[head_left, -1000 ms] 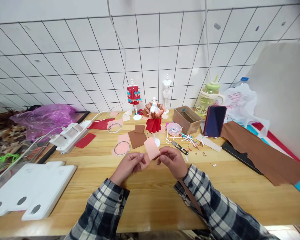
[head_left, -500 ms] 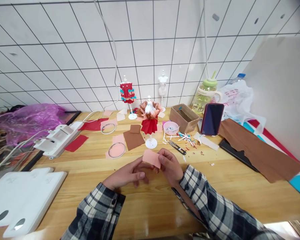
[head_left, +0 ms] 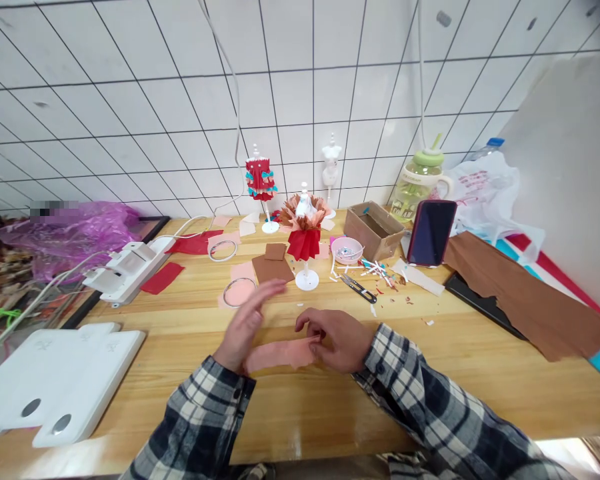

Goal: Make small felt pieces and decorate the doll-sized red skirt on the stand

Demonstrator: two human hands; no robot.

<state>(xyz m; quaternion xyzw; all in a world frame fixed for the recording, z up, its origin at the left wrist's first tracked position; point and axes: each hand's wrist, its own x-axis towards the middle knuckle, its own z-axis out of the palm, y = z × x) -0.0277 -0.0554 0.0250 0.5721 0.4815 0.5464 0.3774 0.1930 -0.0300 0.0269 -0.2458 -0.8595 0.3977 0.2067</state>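
A long strip of pink crepe paper (head_left: 279, 355) stretches low over the table between my hands. My right hand (head_left: 341, 339) pinches its right end between thumb and fingertips. At the strip's left end, my left hand (head_left: 244, 328) is raised with its fingers stretched out, slightly blurred; whether its heel touches the paper is unclear. Just beyond the hands stands a small white dress form (head_left: 307, 279) wearing a red pleated skirt (head_left: 304, 245) topped with brown and pink ruffled paper. A pair of thread snips (head_left: 360, 289) lies to the right of that stand.
Pink and brown paper squares (head_left: 275, 268) and metal rings (head_left: 239, 292) lie left of the stand. Behind are a cardboard box (head_left: 373, 233), a pink bowl (head_left: 347, 251) and a bottle (head_left: 413, 190). A phone (head_left: 433, 233) stands right; a power strip (head_left: 130, 273) lies left.
The folded pink paper has been opened out into a long strip and lowered towards me. My left hand has let go of it and its fingers have straightened; my right hand still pinches one end.
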